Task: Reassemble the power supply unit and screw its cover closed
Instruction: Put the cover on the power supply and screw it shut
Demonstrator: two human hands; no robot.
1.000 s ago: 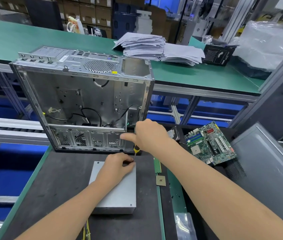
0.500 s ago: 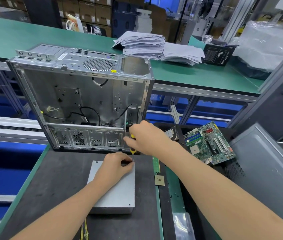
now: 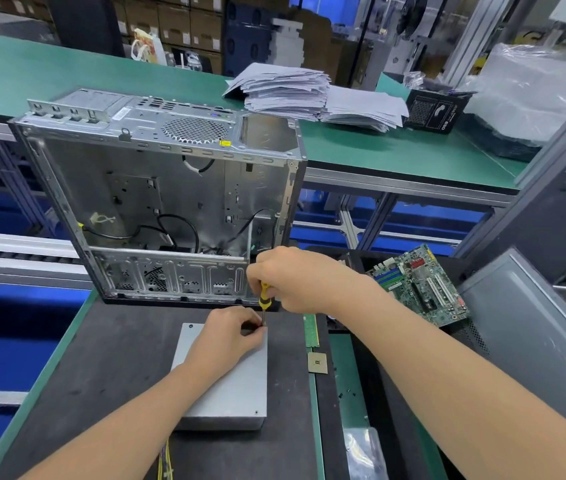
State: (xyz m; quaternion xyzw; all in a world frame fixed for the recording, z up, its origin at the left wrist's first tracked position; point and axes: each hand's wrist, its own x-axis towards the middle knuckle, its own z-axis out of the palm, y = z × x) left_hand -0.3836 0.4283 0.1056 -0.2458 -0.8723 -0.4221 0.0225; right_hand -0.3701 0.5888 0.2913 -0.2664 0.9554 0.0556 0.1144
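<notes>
The grey metal power supply unit (image 3: 229, 389) lies flat on the dark mat, cover up, with yellow wires leaving its near side. My right hand (image 3: 295, 278) grips a yellow-and-black screwdriver (image 3: 264, 296) held upright, tip at the unit's far right corner. My left hand (image 3: 229, 336) rests on the cover there, its fingertips pinched together at the screwdriver's tip. Whether they hold a screw is hidden.
An empty computer case (image 3: 163, 202) stands open just behind the unit. A RAM stick (image 3: 311, 330) and a CPU (image 3: 317, 362) lie to the right of it. A motherboard (image 3: 420, 284) and a grey side panel (image 3: 531, 344) sit farther right. Paper stacks (image 3: 309, 91) rest on the green bench behind.
My right hand and the screwdriver have shifted slightly; the tip stays at the unit's far right corner. My left hand has kept its place on the cover.
</notes>
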